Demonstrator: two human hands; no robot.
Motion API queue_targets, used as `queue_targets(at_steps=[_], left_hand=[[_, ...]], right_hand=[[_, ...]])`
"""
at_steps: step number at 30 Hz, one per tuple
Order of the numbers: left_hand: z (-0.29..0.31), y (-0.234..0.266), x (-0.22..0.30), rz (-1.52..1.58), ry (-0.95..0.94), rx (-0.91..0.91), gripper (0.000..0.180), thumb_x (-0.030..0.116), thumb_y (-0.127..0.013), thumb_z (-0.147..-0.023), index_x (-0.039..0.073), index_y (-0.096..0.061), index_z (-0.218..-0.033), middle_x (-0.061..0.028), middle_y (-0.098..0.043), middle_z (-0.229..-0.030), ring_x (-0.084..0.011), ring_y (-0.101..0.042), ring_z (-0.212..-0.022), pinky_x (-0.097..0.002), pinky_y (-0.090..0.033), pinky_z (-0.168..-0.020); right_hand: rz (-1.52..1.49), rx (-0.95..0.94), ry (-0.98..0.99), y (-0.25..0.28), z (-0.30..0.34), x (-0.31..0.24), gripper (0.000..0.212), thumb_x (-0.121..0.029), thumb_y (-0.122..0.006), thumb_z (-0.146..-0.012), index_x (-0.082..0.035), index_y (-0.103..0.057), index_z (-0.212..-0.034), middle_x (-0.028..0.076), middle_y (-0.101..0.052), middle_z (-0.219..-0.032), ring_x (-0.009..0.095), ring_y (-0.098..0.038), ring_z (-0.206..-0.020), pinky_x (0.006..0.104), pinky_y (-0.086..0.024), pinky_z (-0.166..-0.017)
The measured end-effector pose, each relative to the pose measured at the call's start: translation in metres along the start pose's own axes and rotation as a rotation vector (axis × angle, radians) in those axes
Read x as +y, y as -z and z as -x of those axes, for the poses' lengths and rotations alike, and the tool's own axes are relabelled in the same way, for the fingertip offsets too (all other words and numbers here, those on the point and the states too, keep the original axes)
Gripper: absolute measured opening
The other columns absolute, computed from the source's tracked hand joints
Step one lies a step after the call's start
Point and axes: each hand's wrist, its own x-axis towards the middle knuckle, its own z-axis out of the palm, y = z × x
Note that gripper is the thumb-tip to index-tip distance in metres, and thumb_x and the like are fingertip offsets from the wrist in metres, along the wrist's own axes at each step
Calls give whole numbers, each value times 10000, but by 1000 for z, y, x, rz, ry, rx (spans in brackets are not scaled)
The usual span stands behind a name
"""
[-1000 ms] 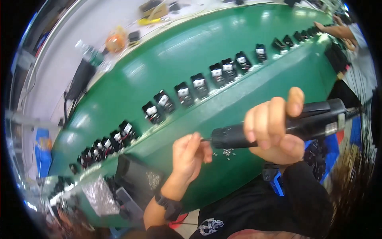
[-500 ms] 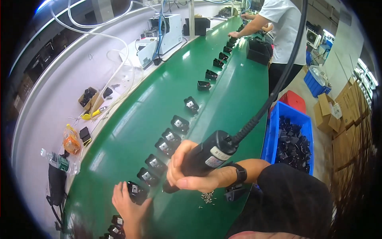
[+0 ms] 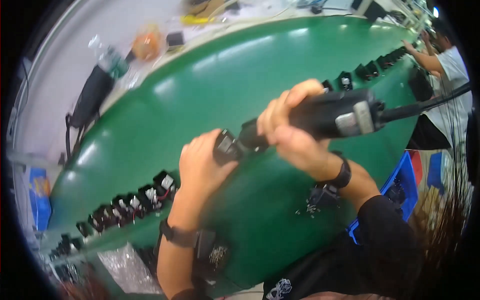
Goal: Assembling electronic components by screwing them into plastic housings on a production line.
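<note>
My right hand (image 3: 295,125) is wrapped round a thick black corded electric screwdriver (image 3: 327,116), which lies nearly level over the green bench. My left hand (image 3: 202,160) grips a small black plastic housing (image 3: 226,144) with a metal piece in it, fingers on the far side and thumb on the near side. The screwdriver's front end points toward this housing; blur hides whether they touch. More black housings (image 3: 162,182) with metal pieces and red wires stand in a row left of my left hand. Others (image 3: 345,80) continue beyond the screwdriver, partly hidden by it.
Loose screws (image 3: 312,207) lie below my right wrist, and more screws (image 3: 217,255) near my left forearm. A clear plastic bag (image 3: 127,267) rests at the near left. A blue crate (image 3: 412,175) stands right of the bench (image 3: 210,75). At the far right works another person (image 3: 452,65).
My view has turned to the left. The screwdriver has swung from slanting to nearly level, and my two hands are now side by side. The left fingers have closed round a housing.
</note>
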Motion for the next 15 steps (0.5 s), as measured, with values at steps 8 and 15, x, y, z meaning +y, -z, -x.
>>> queue_targets(at_steps=[8, 15], left_hand=[[23, 11, -15, -33, 92, -54, 713, 244, -893, -542, 62, -618, -1175, -103, -662, -1101, -282, -601, -1054, -404, -450, -899], [24, 6, -15, -43, 102, -18, 694, 273, -892, -538, 65, -656, -1157, -73, -680, -1070, -262, -596, -1046, -384, -448, -889]], right_hand=[[58, -86, -136, -17, 10, 40, 372, 71, -601, -789, -24, -417, -1097, 64, -529, -706, 140, -544, -637, 310, -491, -628], [83, -21, -177, -15, 10, 38, 390, 44, -595, -772, -47, -417, -1107, 51, -521, -687, 142, -533, -615, 337, -517, -656]])
